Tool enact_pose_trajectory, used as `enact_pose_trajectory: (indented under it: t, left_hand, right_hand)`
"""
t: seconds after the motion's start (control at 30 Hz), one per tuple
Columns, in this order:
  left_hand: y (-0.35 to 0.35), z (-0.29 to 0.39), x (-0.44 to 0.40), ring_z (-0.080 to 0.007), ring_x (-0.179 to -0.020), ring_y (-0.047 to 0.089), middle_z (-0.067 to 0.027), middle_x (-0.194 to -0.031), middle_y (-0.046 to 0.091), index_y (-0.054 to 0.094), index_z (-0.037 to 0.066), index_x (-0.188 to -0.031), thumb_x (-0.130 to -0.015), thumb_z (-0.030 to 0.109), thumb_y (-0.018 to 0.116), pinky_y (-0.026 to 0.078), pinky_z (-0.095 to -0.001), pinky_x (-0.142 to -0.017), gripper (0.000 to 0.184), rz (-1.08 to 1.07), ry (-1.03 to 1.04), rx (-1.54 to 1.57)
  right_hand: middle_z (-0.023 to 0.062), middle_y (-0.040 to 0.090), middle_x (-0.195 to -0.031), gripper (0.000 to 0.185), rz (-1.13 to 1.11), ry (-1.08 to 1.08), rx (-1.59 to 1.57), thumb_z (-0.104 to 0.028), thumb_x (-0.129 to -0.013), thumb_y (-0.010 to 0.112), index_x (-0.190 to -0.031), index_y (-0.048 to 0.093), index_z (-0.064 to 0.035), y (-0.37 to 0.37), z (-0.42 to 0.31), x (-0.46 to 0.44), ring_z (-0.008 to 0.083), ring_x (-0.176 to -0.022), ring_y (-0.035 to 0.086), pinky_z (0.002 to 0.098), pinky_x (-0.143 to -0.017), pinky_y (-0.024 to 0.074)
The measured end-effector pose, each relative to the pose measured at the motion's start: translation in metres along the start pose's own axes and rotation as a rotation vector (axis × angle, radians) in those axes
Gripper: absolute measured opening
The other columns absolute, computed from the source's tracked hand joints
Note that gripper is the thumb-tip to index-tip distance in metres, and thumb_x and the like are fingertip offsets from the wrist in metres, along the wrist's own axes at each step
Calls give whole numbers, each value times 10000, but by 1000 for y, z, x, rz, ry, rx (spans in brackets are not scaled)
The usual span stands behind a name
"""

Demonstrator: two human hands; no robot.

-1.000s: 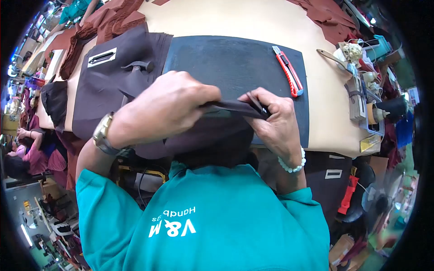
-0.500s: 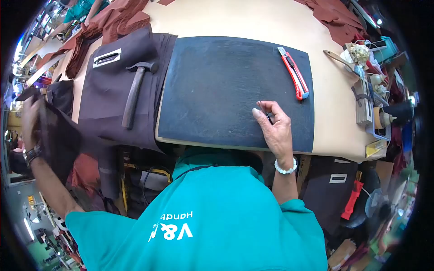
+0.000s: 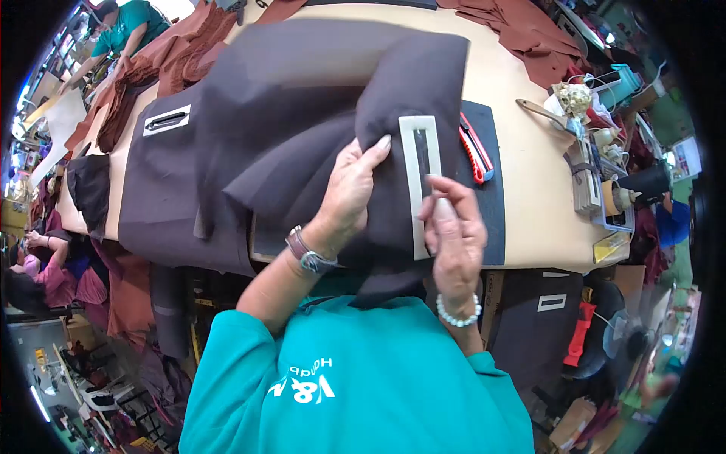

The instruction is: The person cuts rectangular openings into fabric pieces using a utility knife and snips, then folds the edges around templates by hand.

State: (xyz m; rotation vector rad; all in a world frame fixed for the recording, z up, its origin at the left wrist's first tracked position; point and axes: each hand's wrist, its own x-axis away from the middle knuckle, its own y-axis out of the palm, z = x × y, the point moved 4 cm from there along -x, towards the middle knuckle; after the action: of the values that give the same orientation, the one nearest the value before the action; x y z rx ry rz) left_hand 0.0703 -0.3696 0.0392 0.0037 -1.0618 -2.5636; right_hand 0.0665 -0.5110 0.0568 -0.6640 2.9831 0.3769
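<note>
A large dark brown fabric piece (image 3: 295, 98) is bunched and raised over the work surface. My left hand (image 3: 350, 185) grips it near the middle, thumb on top. A white rectangular frame (image 3: 410, 166) with a dark slot is set upright on the fabric's right part. My right hand (image 3: 454, 234) is closed in a pinch at the frame's lower right side. What its fingers hold is hidden. Under the fabric, the dark cutting mat (image 3: 495, 204) shows at the right, with a red utility knife (image 3: 476, 151) lying on it.
More dark fabric with a white-framed slot (image 3: 166, 120) lies at left. Reddish-brown leather pieces (image 3: 522, 34) sit at the far side. A brush (image 3: 541, 111) and a cluttered holder (image 3: 597, 181) stand at right. Co-workers (image 3: 128, 34) are at the far left and left.
My left hand has swung in from the far left, bringing the dark fabric over the mat. The fabric now covers the hammer. My right hand has moved to the white frame.
</note>
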Motion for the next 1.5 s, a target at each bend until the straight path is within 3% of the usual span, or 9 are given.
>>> enact_pose_trajectory:
  t: [0.07,0.3,0.4,0.57,1.0,1.1,1.3,1.4,1.5]
  left_hand:
    - [-21,-11,9,-105,-904,593,-42,-1032,627,566,29,-1097,-911,119,497,458,-266,-833,218,13,-5,12]
    - [-44,-7,26,-82,-851,593,-24,-960,641,618,52,-1009,-860,153,613,474,-258,-776,180,125,51,-126]
    - [-40,-9,23,-90,-824,605,-21,-934,653,632,51,-982,-840,140,647,485,-262,-750,168,159,29,-91]
    - [-34,-9,24,-106,-820,620,-31,-936,662,642,59,-977,-834,114,643,493,-260,-740,153,118,24,-64]
    - [-37,-9,29,-100,-789,620,-43,-899,671,655,46,-950,-844,109,634,485,-252,-732,126,-25,48,-103]
    - [-32,-4,32,-83,-665,598,-43,-796,662,645,-4,-894,-854,97,622,493,-229,-610,111,-5,104,-124]
    - [-35,-1,35,-71,-675,588,-43,-799,662,648,-12,-892,-854,87,619,488,-222,-617,110,4,140,-177]
    - [-39,-5,34,-107,-770,625,-57,-908,671,648,17,-961,-835,79,640,492,-249,-723,141,-12,106,-190]
    - [-35,-4,35,-70,-720,590,-45,-841,666,650,-22,-909,-846,85,630,483,-219,-659,126,22,128,-171]
  right_hand:
    - [8,539,-819,251,-60,21,15,-150,-939,465,-1130,532,-2,18,18,-2,-2,-675,422,135,-583,344]
    - [-19,518,-766,274,-171,263,-125,-216,-946,471,-1146,501,-32,17,63,-1,-21,-507,308,137,-429,244]
    - [-17,522,-771,276,-97,226,-240,-195,-944,475,-1170,446,-40,12,57,-1,-19,-509,319,132,-432,247]
    - [8,519,-671,161,-22,295,-218,-185,-942,483,-1027,421,-63,5,54,-4,-14,-466,301,142,-409,230]
    - [55,547,-655,178,-81,367,-215,-220,-925,525,-961,407,-92,4,49,-12,-1,-418,310,149,-368,216]
    - [57,550,-655,177,-84,374,-207,-219,-923,530,-955,408,-95,5,49,-13,2,-420,318,148,-367,217]
    - [43,538,-641,159,-80,406,-225,-208,-920,535,-938,414,-105,7,50,-11,3,-426,329,147,-364,219]
    - [27,522,-633,159,-88,423,-231,-206,-917,541,-929,417,-108,7,51,-11,4,-433,335,146,-367,220]
    - [15,511,-632,163,-89,421,-230,-208,-914,546,-928,418,-109,7,53,-9,3,-448,343,144,-372,222]
